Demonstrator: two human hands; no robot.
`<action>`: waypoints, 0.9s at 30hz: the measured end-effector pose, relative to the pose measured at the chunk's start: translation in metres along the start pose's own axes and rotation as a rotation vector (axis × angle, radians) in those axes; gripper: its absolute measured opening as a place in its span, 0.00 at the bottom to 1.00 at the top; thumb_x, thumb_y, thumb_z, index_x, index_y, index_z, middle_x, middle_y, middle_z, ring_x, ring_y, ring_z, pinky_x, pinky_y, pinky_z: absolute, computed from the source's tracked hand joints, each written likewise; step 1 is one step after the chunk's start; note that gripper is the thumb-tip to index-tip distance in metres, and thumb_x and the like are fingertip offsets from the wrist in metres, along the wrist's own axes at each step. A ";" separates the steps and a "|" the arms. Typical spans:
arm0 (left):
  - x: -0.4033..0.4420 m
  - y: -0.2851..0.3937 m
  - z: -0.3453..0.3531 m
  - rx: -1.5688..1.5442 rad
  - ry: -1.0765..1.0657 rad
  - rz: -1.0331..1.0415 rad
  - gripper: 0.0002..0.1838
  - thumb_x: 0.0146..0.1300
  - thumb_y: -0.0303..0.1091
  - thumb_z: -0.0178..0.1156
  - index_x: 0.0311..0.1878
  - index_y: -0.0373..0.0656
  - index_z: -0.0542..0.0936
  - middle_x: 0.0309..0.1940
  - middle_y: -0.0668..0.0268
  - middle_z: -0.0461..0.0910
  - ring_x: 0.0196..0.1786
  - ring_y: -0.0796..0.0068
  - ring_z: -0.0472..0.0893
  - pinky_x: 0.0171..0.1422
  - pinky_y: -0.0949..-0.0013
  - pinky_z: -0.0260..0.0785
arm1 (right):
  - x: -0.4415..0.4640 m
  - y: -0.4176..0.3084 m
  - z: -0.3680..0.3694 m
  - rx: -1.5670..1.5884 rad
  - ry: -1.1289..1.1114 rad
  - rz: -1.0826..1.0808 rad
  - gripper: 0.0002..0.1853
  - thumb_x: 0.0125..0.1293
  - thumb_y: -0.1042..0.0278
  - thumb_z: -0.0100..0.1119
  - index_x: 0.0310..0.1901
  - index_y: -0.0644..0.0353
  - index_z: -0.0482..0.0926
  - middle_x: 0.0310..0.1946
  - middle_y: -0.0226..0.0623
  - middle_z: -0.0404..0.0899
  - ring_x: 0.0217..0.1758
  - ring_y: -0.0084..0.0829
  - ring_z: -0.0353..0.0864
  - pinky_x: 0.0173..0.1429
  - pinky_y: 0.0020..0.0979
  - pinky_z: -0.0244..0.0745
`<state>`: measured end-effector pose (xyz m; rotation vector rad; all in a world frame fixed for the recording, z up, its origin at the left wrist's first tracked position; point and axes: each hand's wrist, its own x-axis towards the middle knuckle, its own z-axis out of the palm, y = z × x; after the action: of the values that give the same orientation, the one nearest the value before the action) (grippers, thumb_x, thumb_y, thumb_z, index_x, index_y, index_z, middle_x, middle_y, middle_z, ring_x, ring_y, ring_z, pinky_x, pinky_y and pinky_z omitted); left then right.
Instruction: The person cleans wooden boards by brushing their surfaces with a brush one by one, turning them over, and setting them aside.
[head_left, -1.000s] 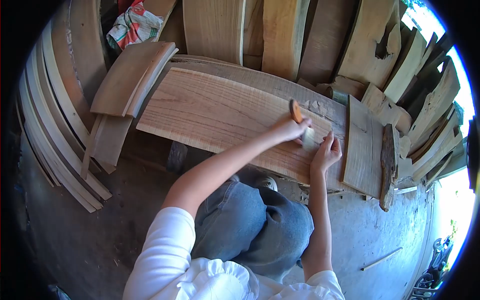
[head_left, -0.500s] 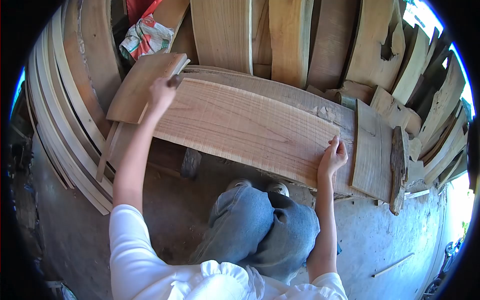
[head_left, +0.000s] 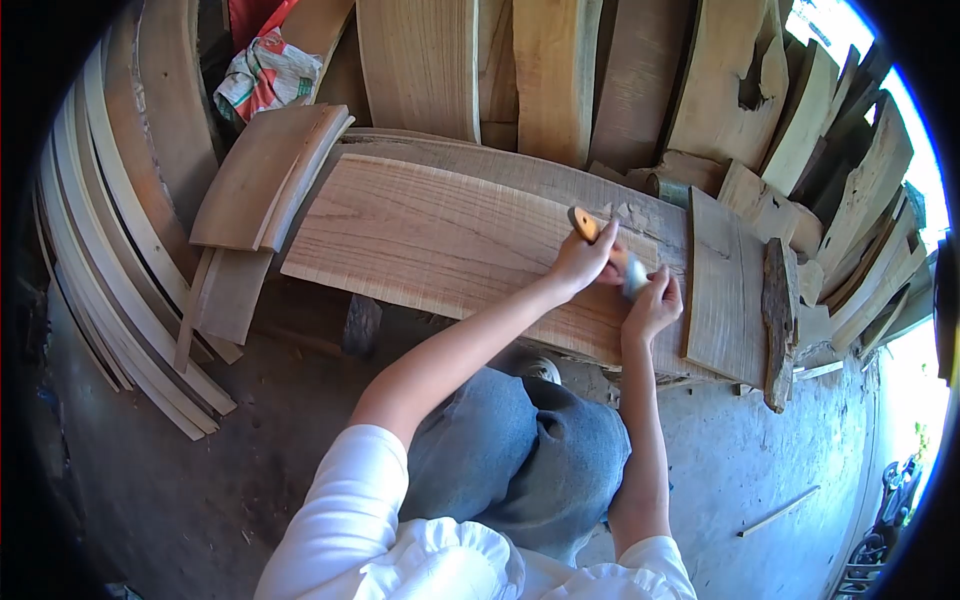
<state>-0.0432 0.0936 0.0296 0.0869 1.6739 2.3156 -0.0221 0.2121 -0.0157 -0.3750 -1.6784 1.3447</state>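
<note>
My left hand (head_left: pixel 583 262) is closed around a flat paintbrush above the right part of a long wooden board. The brush's light wooden handle (head_left: pixel 582 223) sticks up past my fingers, and its pale lower part (head_left: pixel 633 274) is smeared by motion. My right hand (head_left: pixel 655 303) is closed at the board's right end, close beside the brush tip. Whether its fingers pinch the board's edge or something else is hidden. The grained wooden board (head_left: pixel 430 230) lies flat on a larger rough slab (head_left: pixel 510 165).
Short planks (head_left: pixel 260 180) are stacked at the slab's left end. A darker plank (head_left: pixel 725 290) and a bark-edged strip (head_left: pixel 778 325) lie on the right. Tall boards (head_left: pixel 420 70) stand behind, and long curved-looking strips (head_left: pixel 120 260) lean at left. A thin stick (head_left: pixel 778 511) lies on the floor.
My left hand has swept from the board's left end to its right end with the brush, near my right hand. My right hand has stayed by the right end. The view has shifted slightly.
</note>
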 end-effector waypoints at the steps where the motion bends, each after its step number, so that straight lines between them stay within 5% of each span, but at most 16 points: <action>1: 0.002 -0.010 -0.011 0.044 -0.015 0.012 0.24 0.64 0.51 0.45 0.32 0.36 0.75 0.22 0.65 0.76 0.18 0.83 0.74 0.23 0.81 0.72 | -0.001 -0.001 -0.001 -0.056 -0.082 0.038 0.18 0.60 0.63 0.51 0.18 0.66 0.73 0.10 0.29 0.66 0.17 0.17 0.61 0.22 0.26 0.57; 7: -0.024 0.015 -0.121 0.292 0.000 0.057 0.24 0.64 0.51 0.44 0.35 0.38 0.77 0.27 0.65 0.79 0.21 0.83 0.76 0.25 0.81 0.72 | 0.001 0.000 -0.002 -0.054 -0.122 0.087 0.18 0.61 0.61 0.51 0.18 0.66 0.74 0.11 0.28 0.66 0.17 0.16 0.61 0.23 0.24 0.57; 11: -0.057 0.076 -0.220 0.542 0.368 -0.017 0.22 0.63 0.52 0.45 0.35 0.44 0.79 0.29 0.68 0.80 0.23 0.84 0.76 0.26 0.80 0.71 | 0.000 0.003 -0.003 -0.042 -0.148 0.101 0.18 0.61 0.62 0.51 0.18 0.65 0.74 0.10 0.26 0.64 0.17 0.15 0.60 0.23 0.24 0.55; 15: -0.094 0.119 -0.344 0.844 0.767 0.171 0.19 0.60 0.46 0.50 0.27 0.40 0.80 0.22 0.64 0.78 0.22 0.77 0.77 0.23 0.74 0.69 | -0.001 -0.006 -0.002 -0.016 -0.165 0.131 0.17 0.61 0.63 0.51 0.19 0.65 0.74 0.10 0.25 0.64 0.16 0.15 0.59 0.22 0.23 0.55; 16: -0.104 0.135 -0.368 1.205 0.940 0.022 0.20 0.58 0.48 0.52 0.25 0.38 0.79 0.19 0.62 0.77 0.22 0.73 0.77 0.25 0.68 0.69 | -0.002 -0.007 -0.002 -0.009 -0.171 0.140 0.17 0.61 0.62 0.51 0.19 0.65 0.74 0.10 0.25 0.64 0.16 0.15 0.59 0.22 0.23 0.55; 18: -0.123 0.149 -0.369 1.173 0.864 0.012 0.22 0.56 0.50 0.53 0.26 0.36 0.78 0.17 0.57 0.77 0.24 0.64 0.79 0.30 0.63 0.70 | -0.001 -0.003 -0.001 -0.032 -0.167 0.122 0.17 0.61 0.62 0.51 0.18 0.65 0.75 0.10 0.26 0.64 0.16 0.15 0.59 0.22 0.24 0.55; 20: -0.123 0.149 -0.323 1.576 0.924 0.013 0.23 0.56 0.51 0.52 0.27 0.36 0.78 0.21 0.52 0.78 0.31 0.54 0.80 0.36 0.58 0.70 | -0.002 -0.001 0.001 -0.056 -0.157 0.109 0.18 0.61 0.62 0.52 0.18 0.65 0.75 0.10 0.26 0.65 0.16 0.16 0.60 0.22 0.24 0.55; 24: -0.097 0.124 -0.217 1.084 0.437 0.306 0.19 0.62 0.45 0.51 0.31 0.36 0.80 0.26 0.64 0.81 0.31 0.78 0.79 0.38 0.74 0.69 | -0.003 -0.003 0.001 -0.103 -0.144 0.066 0.18 0.61 0.62 0.51 0.18 0.65 0.75 0.10 0.27 0.65 0.16 0.16 0.60 0.23 0.24 0.56; 27: -0.076 0.102 -0.126 0.779 -0.027 0.279 0.23 0.61 0.51 0.50 0.32 0.38 0.80 0.27 0.66 0.80 0.31 0.81 0.78 0.33 0.79 0.69 | 0.000 0.004 -0.001 -0.094 -0.151 0.077 0.18 0.62 0.61 0.50 0.19 0.64 0.76 0.10 0.26 0.65 0.16 0.15 0.59 0.22 0.24 0.55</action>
<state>-0.0161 -0.0718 0.0927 0.5286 2.5753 1.6591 -0.0221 0.2139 -0.0192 -0.4045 -1.8738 1.3817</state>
